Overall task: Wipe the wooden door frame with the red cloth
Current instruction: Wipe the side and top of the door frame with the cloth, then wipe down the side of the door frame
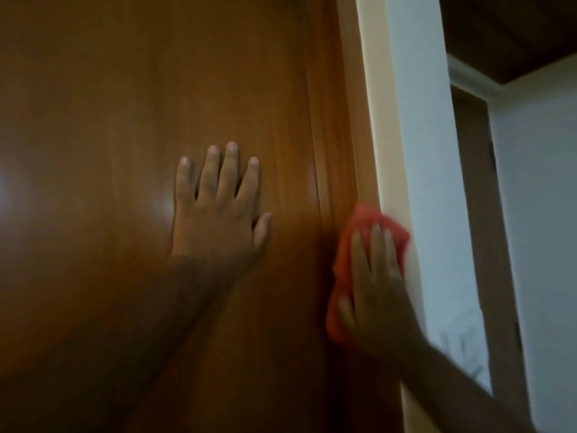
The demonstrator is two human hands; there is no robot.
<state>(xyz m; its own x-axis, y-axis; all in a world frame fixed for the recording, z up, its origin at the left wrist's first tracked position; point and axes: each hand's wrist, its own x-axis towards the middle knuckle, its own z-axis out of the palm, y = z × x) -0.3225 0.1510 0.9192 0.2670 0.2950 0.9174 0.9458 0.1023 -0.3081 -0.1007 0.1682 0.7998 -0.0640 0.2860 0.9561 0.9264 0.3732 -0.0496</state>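
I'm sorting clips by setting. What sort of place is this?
Likely a home interior, at a doorway: a wooden door, its wooden door frame with a red cloth pressed on it, and a pale wall beside.

No writing or label can be read (frame blurred)

Brown door (125, 120); pale wall (415, 120) right; dark ceiling (515, 26).

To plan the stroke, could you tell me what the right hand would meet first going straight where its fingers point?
The way looks free: the right hand, pressing the red cloth, would only slide up more wooden door frame, seemingly.
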